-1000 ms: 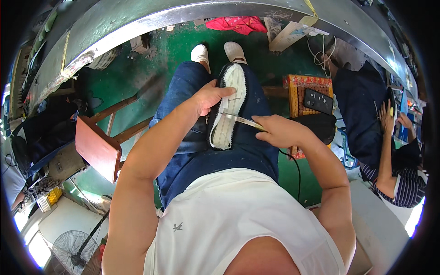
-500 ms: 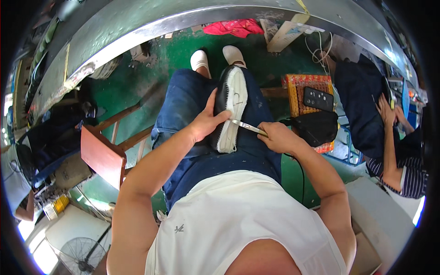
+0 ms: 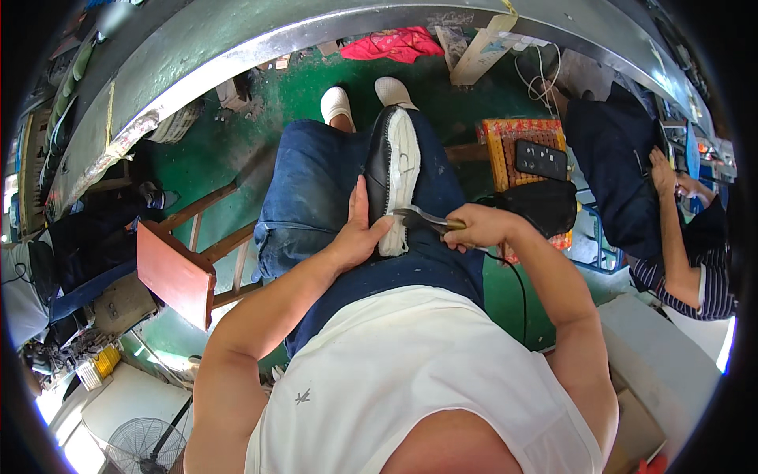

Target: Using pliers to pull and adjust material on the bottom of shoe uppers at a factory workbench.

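Observation:
A black shoe (image 3: 377,166) lies across my lap with its pale underside (image 3: 403,170) turned up and stitching along the edge. My left hand (image 3: 365,233) grips it near the end closest to me, thumb on the underside and fingers along the black side. In my right hand (image 3: 480,227) is a metal tool (image 3: 422,219) that looks like pincers, with a curved dark head and a yellowish handle. Its head touches the underside's edge beside my left thumb. The exact shape of its jaws is too small to tell.
A beaded orange seat (image 3: 501,170) holds a black remote-like device (image 3: 542,160) and a black bag (image 3: 537,207) at my right. A co-worker's arm (image 3: 671,229) is farther right. On the left stands a reddish wooden stool (image 3: 175,272); a metal-edged bench (image 3: 260,49) curves across the front.
The tool in my right hand has turned, so its curved head now shows at the shoe's edge. My left hand has slid slightly nearer to me along the shoe.

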`<move>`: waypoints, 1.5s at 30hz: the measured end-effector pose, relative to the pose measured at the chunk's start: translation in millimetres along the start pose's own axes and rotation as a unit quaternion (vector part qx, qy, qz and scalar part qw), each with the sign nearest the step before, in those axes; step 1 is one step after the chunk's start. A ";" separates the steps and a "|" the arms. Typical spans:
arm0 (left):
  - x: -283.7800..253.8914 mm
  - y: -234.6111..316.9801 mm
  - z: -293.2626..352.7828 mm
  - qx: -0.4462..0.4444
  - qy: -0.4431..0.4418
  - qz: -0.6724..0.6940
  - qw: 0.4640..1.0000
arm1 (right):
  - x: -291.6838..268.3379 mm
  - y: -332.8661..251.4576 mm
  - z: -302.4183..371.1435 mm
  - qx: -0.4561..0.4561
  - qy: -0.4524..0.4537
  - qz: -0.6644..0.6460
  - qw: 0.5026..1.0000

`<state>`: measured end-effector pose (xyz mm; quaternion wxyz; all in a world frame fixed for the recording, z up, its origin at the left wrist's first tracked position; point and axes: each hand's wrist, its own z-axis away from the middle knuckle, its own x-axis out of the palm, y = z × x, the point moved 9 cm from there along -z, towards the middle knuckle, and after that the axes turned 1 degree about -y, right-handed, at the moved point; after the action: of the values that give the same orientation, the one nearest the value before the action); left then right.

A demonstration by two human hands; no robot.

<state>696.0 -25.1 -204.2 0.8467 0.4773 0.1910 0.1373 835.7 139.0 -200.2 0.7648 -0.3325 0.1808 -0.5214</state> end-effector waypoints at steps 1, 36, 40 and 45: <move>3.1 -5.3 -1.5 -0.001 -0.003 0.002 1.000 | 1.6 1.2 -1.4 -0.013 -0.024 -0.027 0.999; -98.2 204.7 -46.1 0.140 -0.097 0.618 0.767 | -30.8 -263.8 116.0 -0.443 0.501 0.318 0.672; -101.6 211.8 -43.6 0.162 -0.088 0.631 0.753 | -38.7 -310.3 110.4 -0.492 0.498 0.315 0.641; -109.5 225.8 -45.7 0.127 -0.089 0.614 0.774 | -73.0 -316.4 110.1 -0.511 0.505 0.270 0.641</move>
<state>566.5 78.4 -10.4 0.5270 0.6064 -0.2032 0.5597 661.5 166.8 93.8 0.3703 -0.2919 0.8582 -0.2029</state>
